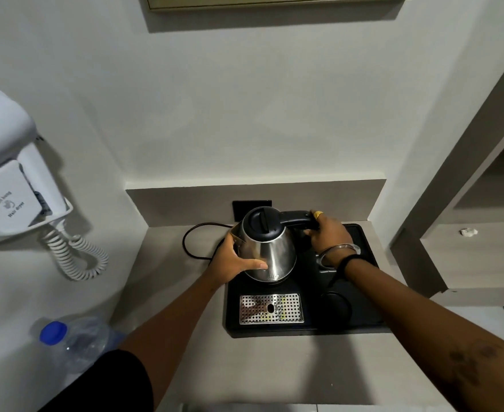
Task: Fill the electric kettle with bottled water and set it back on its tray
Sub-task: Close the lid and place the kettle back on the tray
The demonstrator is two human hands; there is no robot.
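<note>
A steel electric kettle (270, 251) with a black lid and handle stands on the black tray (363, 316), lid closed. My left hand (233, 260) presses against the kettle's left side, thumb across the steel wall. My right hand (328, 233) is wrapped around the black handle on the right. A clear water bottle (75, 343) with a blue cap sits at the lower left, tucked near my left upper arm, cap on.
The tray has a perforated metal drip grate (271, 309) and a dark round cup (335, 304) at the front. A black power cord (191, 242) loops on the counter left of the kettle. A white wall hair dryer (10, 173) with coiled cord hangs left. Shelves stand right.
</note>
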